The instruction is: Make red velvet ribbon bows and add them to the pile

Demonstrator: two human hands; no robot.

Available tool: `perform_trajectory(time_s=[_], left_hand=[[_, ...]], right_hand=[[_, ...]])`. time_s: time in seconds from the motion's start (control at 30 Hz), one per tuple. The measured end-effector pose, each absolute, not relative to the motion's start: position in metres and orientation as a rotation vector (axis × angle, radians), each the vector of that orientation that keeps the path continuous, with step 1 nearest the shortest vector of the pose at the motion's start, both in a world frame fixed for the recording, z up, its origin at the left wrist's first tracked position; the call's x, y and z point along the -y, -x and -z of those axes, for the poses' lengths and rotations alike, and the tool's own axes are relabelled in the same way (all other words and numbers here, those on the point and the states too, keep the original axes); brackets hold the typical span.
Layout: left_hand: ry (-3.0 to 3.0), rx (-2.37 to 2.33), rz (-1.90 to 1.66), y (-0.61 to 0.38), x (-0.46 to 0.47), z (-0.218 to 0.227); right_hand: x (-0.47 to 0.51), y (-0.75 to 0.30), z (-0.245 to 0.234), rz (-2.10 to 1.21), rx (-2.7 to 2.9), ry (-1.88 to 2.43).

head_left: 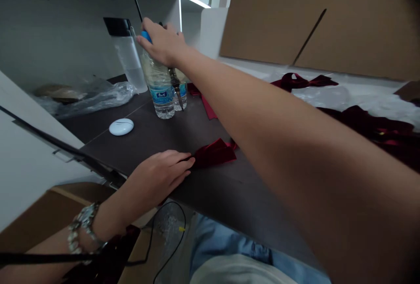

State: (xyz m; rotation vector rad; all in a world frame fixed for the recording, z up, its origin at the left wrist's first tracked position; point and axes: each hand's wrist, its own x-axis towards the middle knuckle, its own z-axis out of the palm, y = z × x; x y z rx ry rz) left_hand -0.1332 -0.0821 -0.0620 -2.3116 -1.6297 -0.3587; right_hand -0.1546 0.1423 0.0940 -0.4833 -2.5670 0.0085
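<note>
On the desk (223, 201), red ribbon (215, 154) is gripped by left fingers (181, 168), while bottles (162, 103) may be toppled if knocked by right fingers (151, 27), grip indeterminable.

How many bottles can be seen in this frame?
3: a black-lidded bottle on the left, a blue-labelled bottle below the right hand, and another labelled bottle beside it, partly hidden. More may be hidden.

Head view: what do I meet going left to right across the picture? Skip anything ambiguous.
Beaded bracelet → white oval object → front water bottle with blue label → dark red ribbon at the left hand → dark red bow.
</note>
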Motion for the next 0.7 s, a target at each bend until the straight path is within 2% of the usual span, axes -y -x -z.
perform_trajectory(time_s=[0.2,0.3,0.33,0.4,0.5,0.57,0.7], left_hand=[[2.287,1.667,0.355,0.129,0.072,0.06],[2.282,1.593,0.271,0.128,0.071,0.061],[2.281,1.543,0.256,0.129,0.072,0.062],[2.285,1.452,0.283,0.131,0.073,0.063],[2.317,1.448,0.421,0.134,0.071,0.065],[2.406,1.477,0.515,0.13,0.067,0.066],[2.699,1.453,0.562,0.097,0.053,0.064]], right_hand=[[-0.119,0.138,-0.105,0.187,2.399,0.595],[-0.103,0.103,-0.094,0.293,2.363,0.292],[-0.099,0.085,-0.083,0.255,2.486,0.054],[-0.092,0.043,-0.051,0.168,2.919,-0.136],[-0.08,-0.03,0.009,-0.035,3.18,0.034],[-0.066,-0.076,0.041,-0.054,3.084,0.077],[-0.019,-0.145,0.066,0.019,2.887,0.455]])
